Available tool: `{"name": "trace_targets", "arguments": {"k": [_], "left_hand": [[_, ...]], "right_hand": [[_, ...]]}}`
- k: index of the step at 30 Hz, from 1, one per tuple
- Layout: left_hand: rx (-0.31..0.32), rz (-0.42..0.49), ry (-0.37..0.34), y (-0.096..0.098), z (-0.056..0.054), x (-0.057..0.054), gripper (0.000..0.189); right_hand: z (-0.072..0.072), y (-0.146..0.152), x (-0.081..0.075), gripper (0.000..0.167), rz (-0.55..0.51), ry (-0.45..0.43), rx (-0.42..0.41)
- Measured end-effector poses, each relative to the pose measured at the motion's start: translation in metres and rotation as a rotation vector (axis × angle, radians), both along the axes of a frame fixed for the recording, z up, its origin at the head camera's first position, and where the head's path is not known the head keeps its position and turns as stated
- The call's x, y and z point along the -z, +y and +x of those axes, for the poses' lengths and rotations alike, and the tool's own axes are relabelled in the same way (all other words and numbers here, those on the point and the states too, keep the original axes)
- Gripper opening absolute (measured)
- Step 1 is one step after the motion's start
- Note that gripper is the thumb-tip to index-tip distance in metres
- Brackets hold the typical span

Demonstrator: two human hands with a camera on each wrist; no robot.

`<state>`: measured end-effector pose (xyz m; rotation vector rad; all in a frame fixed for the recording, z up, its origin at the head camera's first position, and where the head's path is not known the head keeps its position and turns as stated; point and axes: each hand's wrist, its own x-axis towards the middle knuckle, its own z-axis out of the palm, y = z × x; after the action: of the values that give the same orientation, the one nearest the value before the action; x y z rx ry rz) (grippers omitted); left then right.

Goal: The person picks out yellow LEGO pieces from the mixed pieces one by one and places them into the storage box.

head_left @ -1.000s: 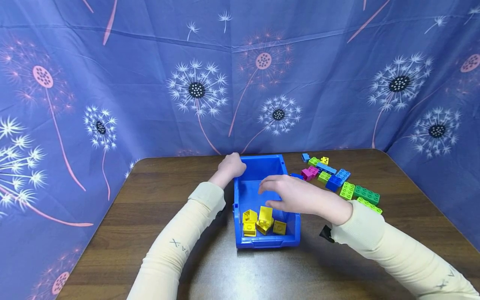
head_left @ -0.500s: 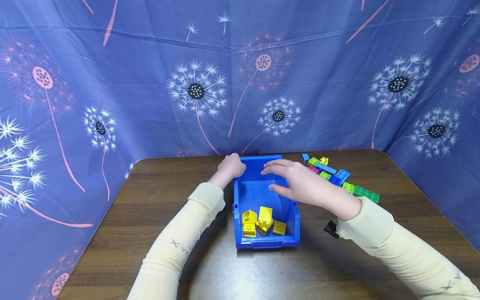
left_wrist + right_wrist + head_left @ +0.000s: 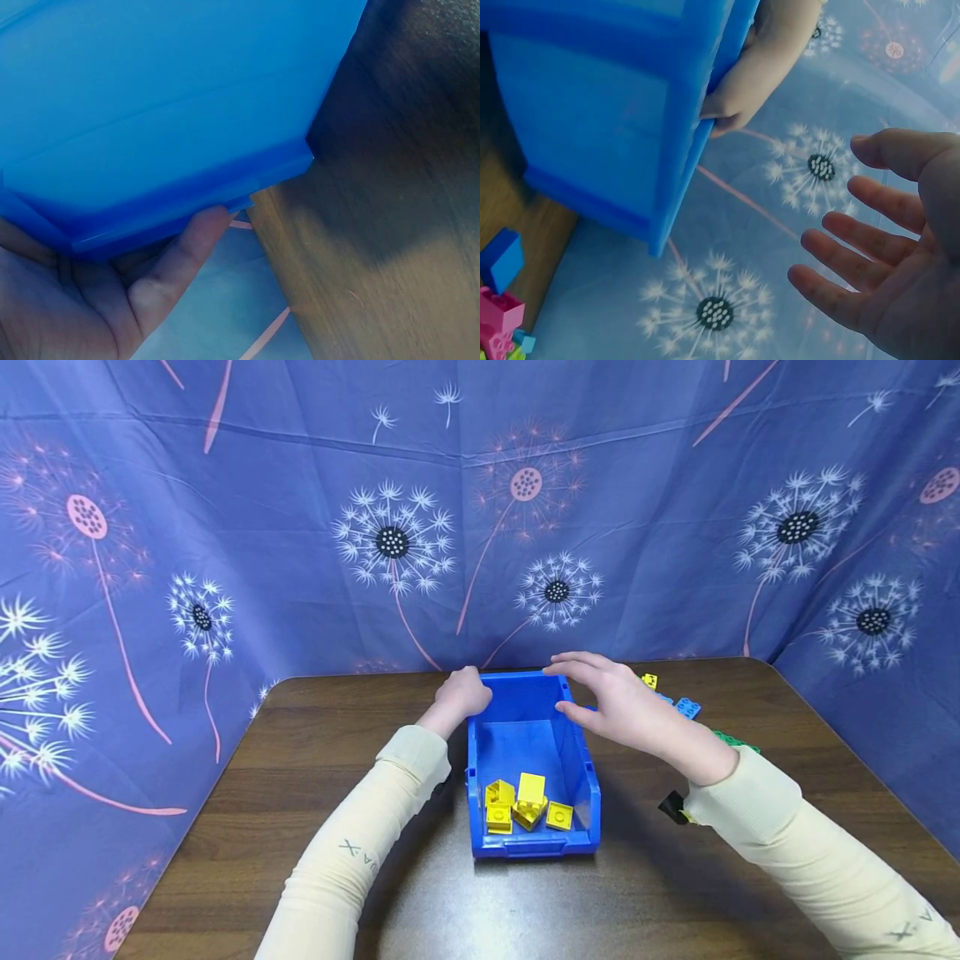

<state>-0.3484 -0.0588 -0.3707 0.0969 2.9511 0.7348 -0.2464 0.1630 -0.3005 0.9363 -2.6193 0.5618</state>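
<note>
A blue plastic bin [image 3: 536, 847] stands on the table, its low front toward me. Several yellow toy bricks [image 3: 532, 790] lie inside near that front. My left hand [image 3: 462, 692] grips the rim at the bin's back left corner; in the left wrist view one finger lies along the blue edge. Over the back right part of the rim is my right hand [image 3: 622, 703], its fingers spread and relaxed. In the right wrist view the right palm [image 3: 900, 277] shows with nothing in it, apart from the bin's side wall [image 3: 585, 112].
Loose toy bricks lie right of the bin, partly hidden by the right arm: a light blue one [image 3: 687, 707], a yellow one [image 3: 649, 681], a green one [image 3: 738, 742] and, in the right wrist view, pink ones [image 3: 500, 311]. A patterned blue cloth [image 3: 480, 568] hangs behind the table.
My right hand has moved from over the bin's middle back and to the right, toward the right rim, and hides more loose bricks. The left hand, bin and yellow bricks inside have stayed put.
</note>
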Motion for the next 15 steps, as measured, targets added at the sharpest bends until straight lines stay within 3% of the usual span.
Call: {"name": "trace_targets", "arguments": {"k": [7,15], "left_hand": [[0.002,0.003,-0.001,0.000,0.001,0.000,0.031],[-0.003,0.000,0.003,0.000,0.002,0.001,0.031]], "right_hand": [[-0.014,0.014,0.004,0.048,-0.008,0.009,0.040],[-0.030,0.031,0.013,0.049,0.010,-0.061,0.139]]}}
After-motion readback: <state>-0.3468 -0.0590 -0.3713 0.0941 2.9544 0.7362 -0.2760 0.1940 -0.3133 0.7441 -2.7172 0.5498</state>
